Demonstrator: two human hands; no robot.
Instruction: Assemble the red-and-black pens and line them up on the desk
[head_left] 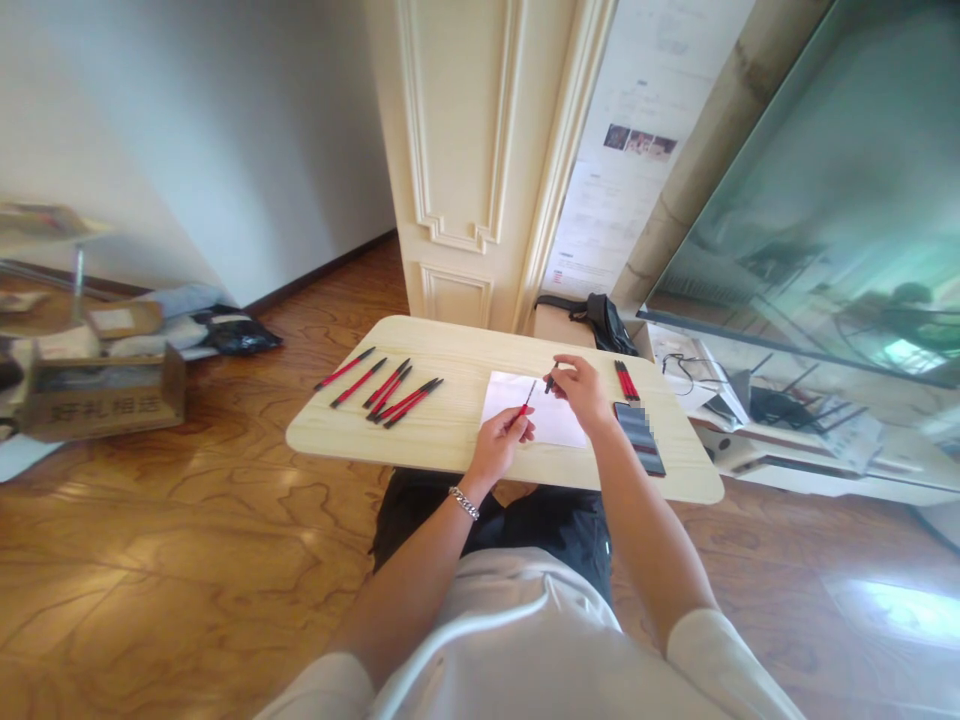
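Observation:
My left hand (501,437) is closed on a red pen (526,398), held tilted over a white sheet of paper (553,418). My right hand (580,385) pinches a small black pen cap (550,381) just beyond the pen's tip, a little apart from it. Both hands hover above the light wooden table (442,435). Several red and black pens (386,389) lie in a loose row on the table's left part. Two more such pens (626,380) lie right of my right hand.
A dark phone (640,437) lies on the table near its right edge. A cardboard box (101,392) and bags sit on the wood floor at left. A cream pillar (487,160) stands behind the table, and a low white shelf (787,440) with cables at right.

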